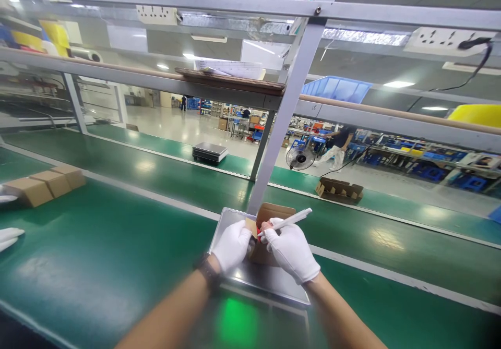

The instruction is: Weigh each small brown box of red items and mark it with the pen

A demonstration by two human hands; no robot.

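Single head view, close above green conveyor (97, 255), facing forward and down, frame tilted.

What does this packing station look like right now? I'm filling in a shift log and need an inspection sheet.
Surface: green conveyor belt carrying a shiny steel plate.
Job's things: small open brown cardboard box on the plate; white pen.
Clutter: closed brown cartons at left; flattened cardboard tray on the far belt.
Hands: white-gloved left hand on the box; right hand grips the pen. Another person's gloved fingertips at left edge.
Cables: black cord plugged into an overhead socket.
Surroundings: black floor fan, blue bin.
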